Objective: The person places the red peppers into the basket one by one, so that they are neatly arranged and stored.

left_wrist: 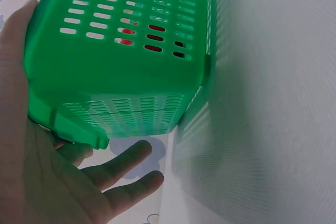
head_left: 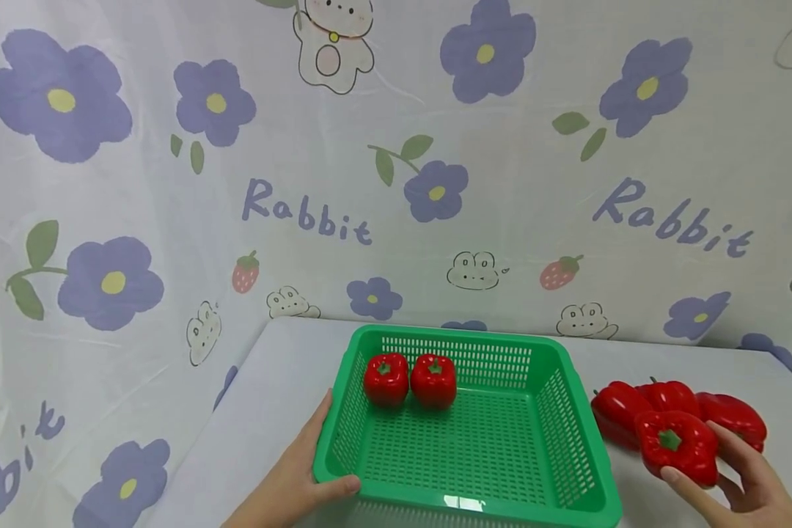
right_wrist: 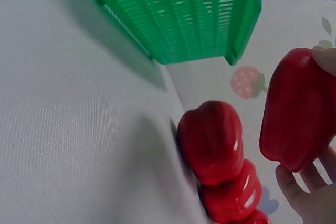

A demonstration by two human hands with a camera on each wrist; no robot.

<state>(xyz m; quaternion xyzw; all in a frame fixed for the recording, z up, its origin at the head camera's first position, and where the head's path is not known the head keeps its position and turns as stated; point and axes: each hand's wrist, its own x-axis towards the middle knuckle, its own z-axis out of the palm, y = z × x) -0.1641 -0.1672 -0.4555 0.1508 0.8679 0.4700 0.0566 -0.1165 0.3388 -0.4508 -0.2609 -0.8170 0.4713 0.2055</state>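
Observation:
A green plastic basket with slotted walls stands on the white table. Two red bell peppers, one at the far left corner and one beside it, sit upright inside. My left hand grips the basket's left rim, thumb at the front corner; the left wrist view shows several fingers spread below the rim. To the right of the basket, my right hand holds another red bell pepper between thumb and fingers, its green stem end facing me. In the right wrist view this pepper is raised off the table.
Behind the held pepper, several more red bell peppers lie close together on the table, right of the basket. A white cloth printed with purple flowers and rabbits hangs behind the table's far edge.

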